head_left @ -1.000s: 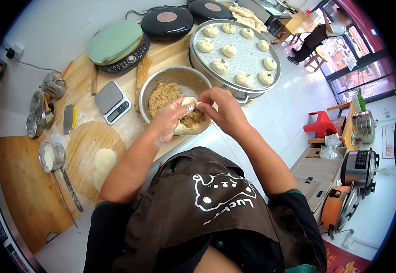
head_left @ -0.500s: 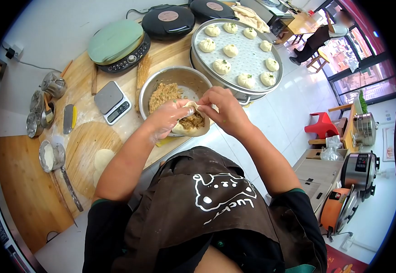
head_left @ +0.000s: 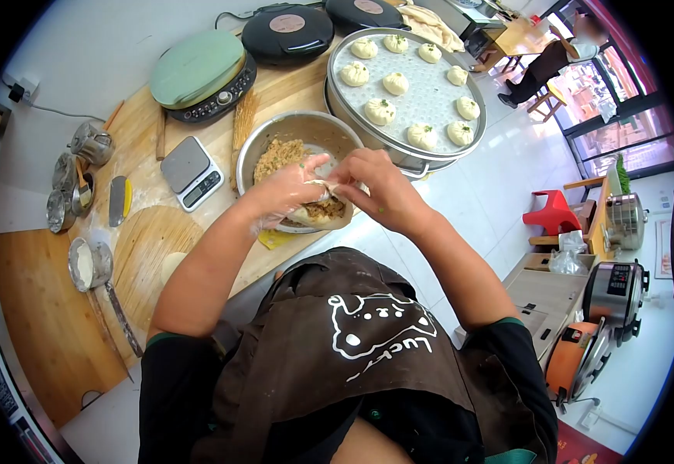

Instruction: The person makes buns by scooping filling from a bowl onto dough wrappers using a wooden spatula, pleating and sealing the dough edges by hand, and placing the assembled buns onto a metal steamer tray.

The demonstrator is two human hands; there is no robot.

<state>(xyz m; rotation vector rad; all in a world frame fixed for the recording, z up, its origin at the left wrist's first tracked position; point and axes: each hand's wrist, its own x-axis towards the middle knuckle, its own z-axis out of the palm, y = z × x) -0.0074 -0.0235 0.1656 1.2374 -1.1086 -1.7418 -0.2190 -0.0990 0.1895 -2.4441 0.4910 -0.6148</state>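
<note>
Over the near rim of a metal bowl (head_left: 248, 158) I hold a bun (head_left: 315, 219) of pale dough, its brown filling showing through the open top. My left hand (head_left: 294, 191) cups it, thumb at the dough's upper edge and one finger lifted. Pinched against that same edge are the fingertips of my right hand (head_left: 376, 183); part of the dough is hidden behind them. More minced filling (head_left: 279, 158) lies in the bowl. A steamer tray (head_left: 364, 104) with several pleated, green-flecked buns stands just beyond it.
Left of the bowl are a kitchen scale (head_left: 191, 174), a scraper (head_left: 119, 201), a round wooden board (head_left: 155, 247) and a pot of flour (head_left: 89, 263). Electric griddles (head_left: 198, 69) line the back. A person (head_left: 554, 62) stands across the room; a red stool (head_left: 550, 213) is at right.
My left hand has tilted and raised a finger, and my right fingers have shifted slightly along the dough edge. The bun's opening is now more covered by my hands.
</note>
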